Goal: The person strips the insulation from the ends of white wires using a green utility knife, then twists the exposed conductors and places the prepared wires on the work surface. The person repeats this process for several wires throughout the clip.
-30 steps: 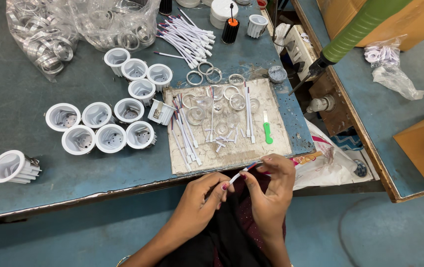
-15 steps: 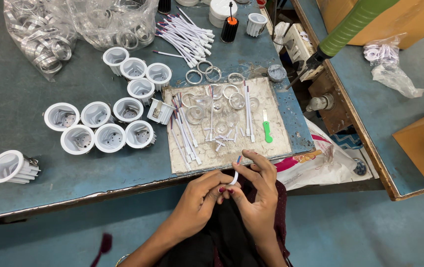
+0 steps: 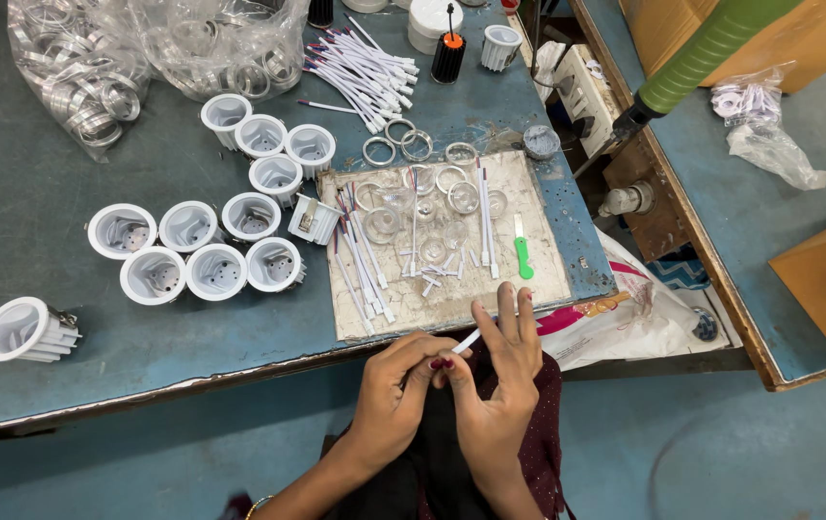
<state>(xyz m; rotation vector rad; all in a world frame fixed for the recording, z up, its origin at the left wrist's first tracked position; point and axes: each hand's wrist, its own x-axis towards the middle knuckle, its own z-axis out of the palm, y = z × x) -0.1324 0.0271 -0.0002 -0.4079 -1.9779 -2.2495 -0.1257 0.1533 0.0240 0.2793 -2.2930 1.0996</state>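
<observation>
Both hands meet at the table edge: the left hand point(image 3: 401, 377) pinches one end of a short white wire lead point(image 3: 467, 341), while the right hand point(image 3: 499, 371) steadies it, fingers half-spread, just below the worn work board point(image 3: 548, 252), keeping spare leads within reach.

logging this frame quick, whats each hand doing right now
Left hand: closed, pinching the end of a thin white wire piece.
Right hand: fingers partly extended, touching the same piece.

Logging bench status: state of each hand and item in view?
left hand: pinching white wire piece
right hand: holding the same wire, fingers raised
white round housings: empty, open side up
housing at left: tipped on its side
green-handled tool: lying flat on board
clear bags: full of rings
</observation>
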